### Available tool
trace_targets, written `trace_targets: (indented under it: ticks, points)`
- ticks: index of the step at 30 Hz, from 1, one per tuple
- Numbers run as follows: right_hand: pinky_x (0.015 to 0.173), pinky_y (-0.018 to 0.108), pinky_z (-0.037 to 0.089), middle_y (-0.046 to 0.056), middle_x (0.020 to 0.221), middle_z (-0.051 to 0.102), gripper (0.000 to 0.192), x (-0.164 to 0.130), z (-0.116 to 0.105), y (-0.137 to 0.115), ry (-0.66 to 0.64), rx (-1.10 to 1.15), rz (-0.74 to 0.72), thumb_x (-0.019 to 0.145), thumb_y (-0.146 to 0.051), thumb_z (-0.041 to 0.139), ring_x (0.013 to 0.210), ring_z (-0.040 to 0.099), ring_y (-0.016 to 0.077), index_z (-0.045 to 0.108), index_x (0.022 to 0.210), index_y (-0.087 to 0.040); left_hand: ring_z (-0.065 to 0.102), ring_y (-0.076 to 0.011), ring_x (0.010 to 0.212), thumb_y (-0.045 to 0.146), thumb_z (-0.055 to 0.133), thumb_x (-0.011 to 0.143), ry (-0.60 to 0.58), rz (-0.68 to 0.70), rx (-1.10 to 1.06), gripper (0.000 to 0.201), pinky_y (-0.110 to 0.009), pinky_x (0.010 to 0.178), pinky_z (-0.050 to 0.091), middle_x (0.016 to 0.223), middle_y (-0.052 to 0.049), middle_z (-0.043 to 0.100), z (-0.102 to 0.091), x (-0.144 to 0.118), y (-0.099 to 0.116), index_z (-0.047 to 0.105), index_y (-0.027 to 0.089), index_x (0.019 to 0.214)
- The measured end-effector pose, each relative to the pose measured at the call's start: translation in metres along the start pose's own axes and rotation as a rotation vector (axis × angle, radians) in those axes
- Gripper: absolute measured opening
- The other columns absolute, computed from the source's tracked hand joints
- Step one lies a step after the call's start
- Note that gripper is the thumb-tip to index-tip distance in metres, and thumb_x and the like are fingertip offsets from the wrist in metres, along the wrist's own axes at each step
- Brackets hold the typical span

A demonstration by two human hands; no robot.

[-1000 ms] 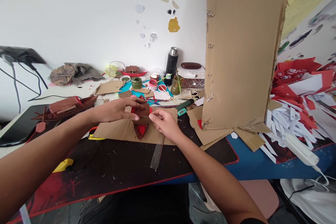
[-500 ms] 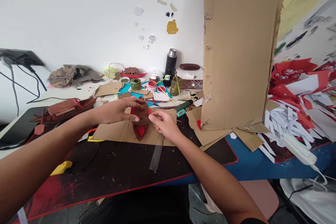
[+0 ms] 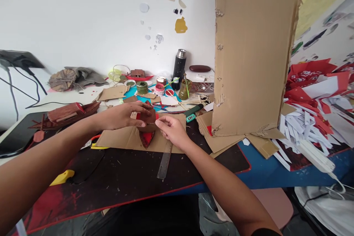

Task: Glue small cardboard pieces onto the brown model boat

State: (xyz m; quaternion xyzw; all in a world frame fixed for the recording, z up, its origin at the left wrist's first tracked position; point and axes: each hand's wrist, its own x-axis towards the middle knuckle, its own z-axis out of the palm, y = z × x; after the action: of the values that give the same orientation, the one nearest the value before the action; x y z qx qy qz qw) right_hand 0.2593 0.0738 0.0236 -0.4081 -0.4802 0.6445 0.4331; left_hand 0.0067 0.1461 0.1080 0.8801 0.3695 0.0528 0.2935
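Observation:
A small model boat [image 3: 148, 139] with a red inside and a dark edge sits on a flat cardboard sheet [image 3: 116, 139]. Across the boat lies a bent piece of brown cardboard [image 3: 149, 115]. My left hand [image 3: 125, 115] holds this piece from the left, fingers over its top and thumb at its near edge. At its near right corner my right hand [image 3: 173, 131] is closed in a pinch; what sits between the fingertips is too small to make out. A clear ruler [image 3: 165, 164] lies below my right hand, partly on the sheet.
A tall cardboard panel [image 3: 254, 51] stands to the right, beside a heap of paper scraps [image 3: 304, 125]. Paint jars [image 3: 142, 87], a black flask [image 3: 179, 64] and a green cutter [image 3: 193, 113] lie behind. A brown model boat [image 3: 66, 114] and a tablet [image 3: 18, 136] are left.
Both hands stay at the brown cardboard piece with almost the same grip. The camera view has shifted slightly; nothing else has visibly moved.

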Motion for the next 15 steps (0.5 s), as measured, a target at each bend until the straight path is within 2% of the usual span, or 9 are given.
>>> trace_targets:
  ticks: [5,10,12,15]
  points:
    - [0.047,0.025,0.024,-0.011,0.056,0.05,0.048,-0.003,0.0,-0.003,0.0,-0.022,0.042,0.087,-0.065,0.089,0.048,0.04,0.0107,0.067,0.096,-0.024,0.06,-0.045,0.159,0.102,0.064,0.09,0.006,-0.006,-0.024,0.085,-0.056,0.133,0.05,0.169,-0.01,0.069,0.0,0.001,-0.003,0.088,0.034,0.136]
    - [0.048,0.025,0.027,-0.011,0.061,0.048,0.051,-0.005,-0.001,-0.006,-0.003,0.026,0.046,0.088,-0.07,0.088,0.049,0.038,0.0112,0.067,0.098,-0.025,0.057,-0.0461,0.162,0.101,0.067,0.089,0.041,-0.048,-0.032,0.082,-0.061,0.137,0.045,0.168,-0.008,0.07,0.007,-0.005,-0.011,0.086,0.039,0.138]
    - [0.05,0.026,0.03,-0.009,0.065,0.051,0.048,-0.006,-0.002,-0.008,0.016,-0.012,0.031,0.091,-0.069,0.086,0.053,0.041,0.0123,0.069,0.099,-0.025,0.054,-0.0457,0.165,0.099,0.069,0.089,0.052,-0.074,-0.032,0.082,-0.06,0.139,0.044,0.17,-0.007,0.069,0.011,-0.007,-0.013,0.084,0.04,0.143]
    - [0.057,0.028,0.036,-0.004,0.072,0.059,0.038,-0.011,-0.004,-0.011,0.048,-0.118,-0.021,0.095,-0.06,0.085,0.061,0.048,0.0147,0.074,0.1,-0.024,0.06,-0.0429,0.16,0.096,0.066,0.096,0.074,-0.047,-0.062,0.078,-0.058,0.136,0.049,0.172,-0.007,0.067,0.016,-0.011,-0.017,0.082,0.038,0.146]
